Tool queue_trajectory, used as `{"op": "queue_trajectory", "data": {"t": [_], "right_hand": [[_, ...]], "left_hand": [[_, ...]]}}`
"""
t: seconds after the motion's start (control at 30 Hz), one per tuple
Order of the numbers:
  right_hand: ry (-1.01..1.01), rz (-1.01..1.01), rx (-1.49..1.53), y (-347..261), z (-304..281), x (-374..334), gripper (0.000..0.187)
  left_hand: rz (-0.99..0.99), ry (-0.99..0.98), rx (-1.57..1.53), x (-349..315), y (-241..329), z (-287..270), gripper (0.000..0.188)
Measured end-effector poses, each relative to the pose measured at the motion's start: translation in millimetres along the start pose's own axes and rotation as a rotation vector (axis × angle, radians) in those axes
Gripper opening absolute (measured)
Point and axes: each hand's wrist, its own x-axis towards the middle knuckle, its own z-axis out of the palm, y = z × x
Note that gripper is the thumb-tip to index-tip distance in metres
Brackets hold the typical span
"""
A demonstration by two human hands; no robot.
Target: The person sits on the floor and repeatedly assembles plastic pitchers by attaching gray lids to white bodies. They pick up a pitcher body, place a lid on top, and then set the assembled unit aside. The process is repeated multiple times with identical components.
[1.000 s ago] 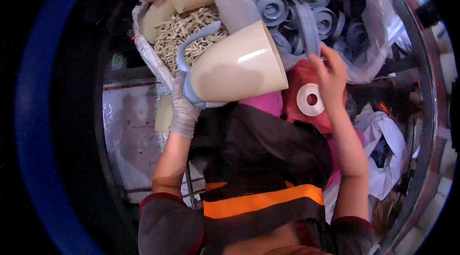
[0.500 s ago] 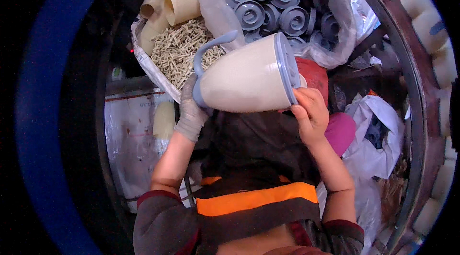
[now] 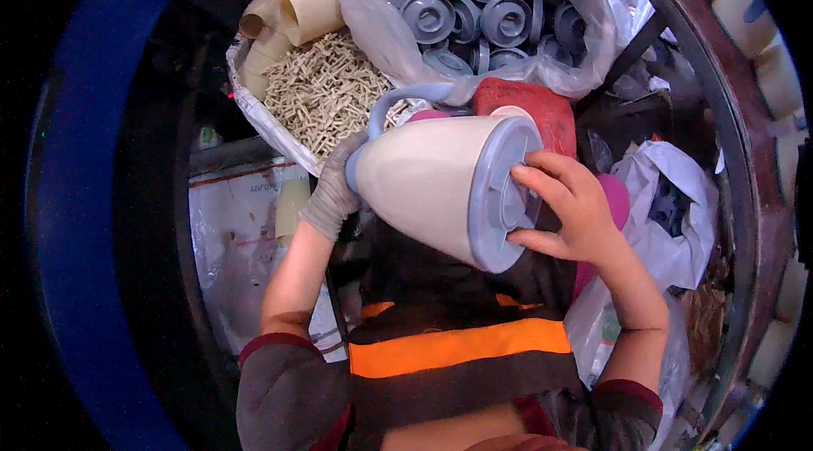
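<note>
A cream jug (image 3: pixel 419 184) is held on its side above my lap, its narrower end to the left. My left hand (image 3: pixel 333 188), in a thin grey glove, grips that end beside the curved blue-grey handle (image 3: pixel 385 108). The round blue-grey lid (image 3: pixel 485 218) at the wide end is tilted toward my right. My bare right hand (image 3: pixel 572 205) has its thumb and fingers on the lid's raised grip, with the fingertips bent round it. The palm stays off the lid.
Beyond the jug stand a clear bag (image 3: pixel 360 6) of grey lids (image 3: pixel 428 17) and a white sack (image 3: pixel 254 108) with small cream pieces (image 3: pixel 322 91) and cream tubular parts (image 3: pixel 309 15). A red bundle (image 3: pixel 529 99) lies behind the jug. White plastic bags (image 3: pixel 677 239) sit at right, inside a curved dark rim (image 3: pixel 745 197).
The jug has come lower and turned, so its lid faces more toward me. My right hand has shifted from the lid's edge to its raised middle. The left hand keeps its hold.
</note>
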Motion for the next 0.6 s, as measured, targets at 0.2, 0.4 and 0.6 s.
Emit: {"op": "queue_trajectory", "data": {"t": [0.2, 0.4, 0.6], "right_hand": [[0.112, 0.551, 0.300, -7.3, 15.7, -8.3, 0.067], [0.166, 1.455, 1.260, 21.4, 75.9, -28.2, 0.045], [0.136, 1.224, 0.662, 51.2, 37.5, -50.0, 0.043]], "left_hand": [[0.247, 0.043, 0.078, -12.5, -1.6, 22.8, 0.043], [0.943, -0.218, 0.954, -45.9, 26.0, 58.7, 0.055], [0.627, -0.246, 0.757, -28.3, 29.5, 54.0, 0.063]]}}
